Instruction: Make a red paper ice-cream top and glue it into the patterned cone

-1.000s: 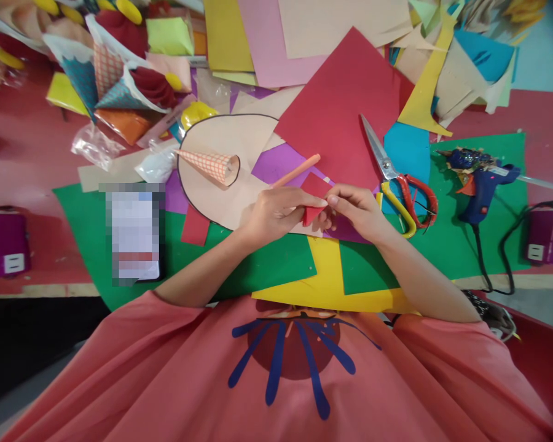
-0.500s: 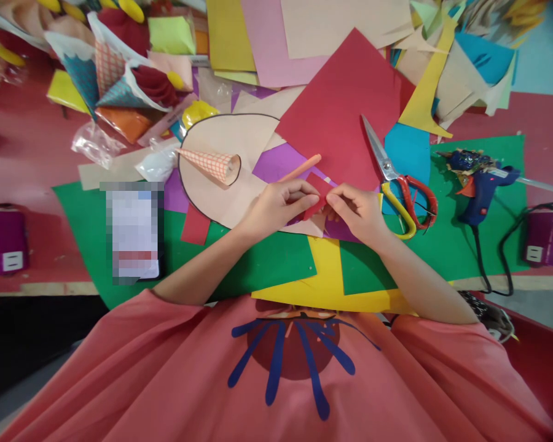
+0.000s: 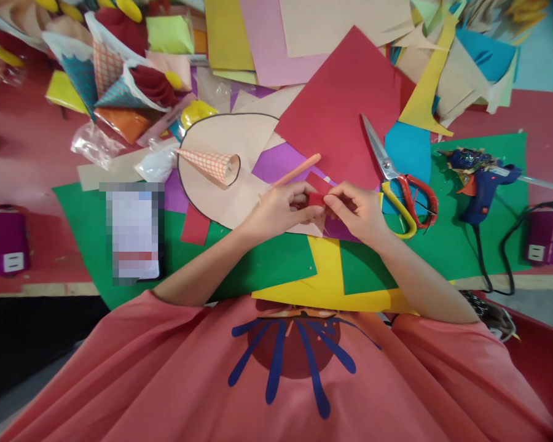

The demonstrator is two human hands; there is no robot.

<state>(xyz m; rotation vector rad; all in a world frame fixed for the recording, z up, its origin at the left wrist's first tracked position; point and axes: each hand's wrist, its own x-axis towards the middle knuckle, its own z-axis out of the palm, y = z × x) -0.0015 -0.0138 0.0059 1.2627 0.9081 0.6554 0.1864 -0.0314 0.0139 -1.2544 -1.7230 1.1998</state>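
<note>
Paper [image 3: 317, 199], bright red, sits pinched between both hands [image 3: 283, 210] [image 3: 358, 212].

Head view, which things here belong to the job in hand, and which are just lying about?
In the job:
- small red piece, held by the fingers of the left hand and right hand

Seemingly just lying about, untouched now:
- scissors
- glue gun
- checked cone
- phone
</note>
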